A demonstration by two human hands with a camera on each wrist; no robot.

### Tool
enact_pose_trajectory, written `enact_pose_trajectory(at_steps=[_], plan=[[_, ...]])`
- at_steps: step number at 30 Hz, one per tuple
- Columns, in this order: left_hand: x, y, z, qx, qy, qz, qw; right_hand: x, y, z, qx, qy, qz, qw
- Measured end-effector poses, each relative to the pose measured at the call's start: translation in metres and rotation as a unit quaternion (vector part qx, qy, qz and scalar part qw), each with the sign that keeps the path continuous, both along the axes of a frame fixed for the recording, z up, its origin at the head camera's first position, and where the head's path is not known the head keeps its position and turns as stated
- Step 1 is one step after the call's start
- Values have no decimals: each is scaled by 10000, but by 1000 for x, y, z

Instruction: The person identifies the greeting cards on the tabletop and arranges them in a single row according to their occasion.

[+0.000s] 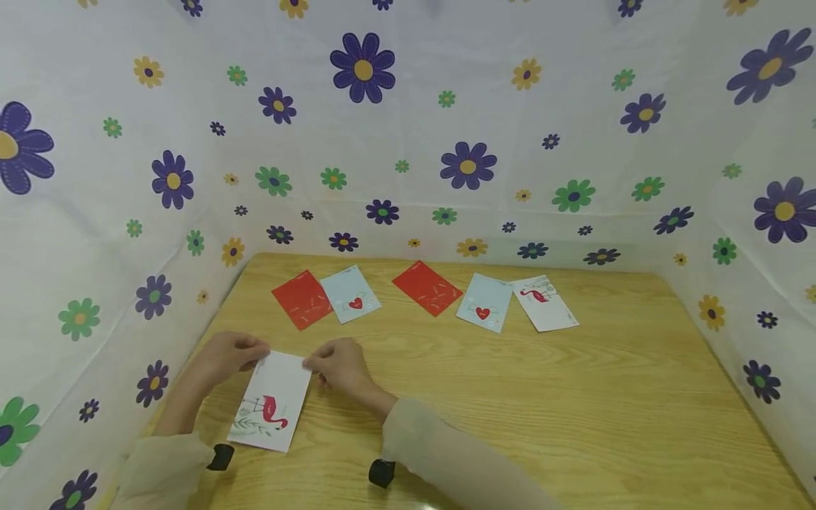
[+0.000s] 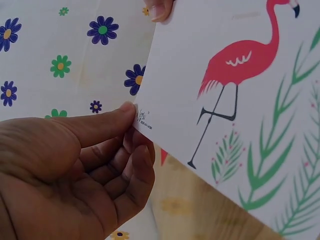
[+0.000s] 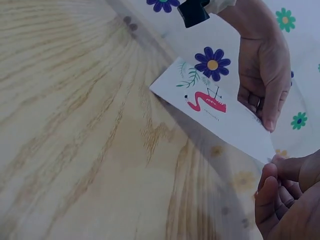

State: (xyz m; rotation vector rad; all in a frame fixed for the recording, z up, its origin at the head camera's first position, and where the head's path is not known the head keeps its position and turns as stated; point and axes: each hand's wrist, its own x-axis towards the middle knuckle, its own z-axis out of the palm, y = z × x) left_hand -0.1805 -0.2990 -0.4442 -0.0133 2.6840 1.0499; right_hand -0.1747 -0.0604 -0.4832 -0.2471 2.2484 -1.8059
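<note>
A white card (image 1: pixel 273 404) printed with a red flamingo and green leaves is held up between both hands at the front left of the table. The left hand (image 1: pixel 234 356) pinches its far left corner between thumb and curled fingers. At the far right corner, the right hand (image 1: pixel 341 365) pinches it the same way. The left wrist view shows the flamingo card (image 2: pixel 190 55) close up, the left thumb on the corner with small lettering. In the right wrist view the card (image 3: pixel 235 127) slopes above the wood, both hands at one end.
Along the back of the wooden table (image 1: pixel 510 418) lie a red card (image 1: pixel 302 301), a light blue heart card (image 1: pixel 350 294), another red card (image 1: pixel 427 289), a second heart card (image 1: pixel 484 303) and another flamingo card (image 1: pixel 547 304). A flowered white cloth (image 1: pixel 408 120) surrounds the table.
</note>
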Motion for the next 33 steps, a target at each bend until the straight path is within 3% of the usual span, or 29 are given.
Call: enact_pose_trajectory(at_steps=[8,18,33], plan=[[-7,-5,-20,-352,-118,192,9991,-6,-7,-16,624,263,-44,9977],[-13,-4,-31,-416,-97,318,9986,-16,-13,-19,1673,820,-68,9825],[-21,2,-46,-699,2,481,9964,-23,-17,-21,2179,663,-78,9737]])
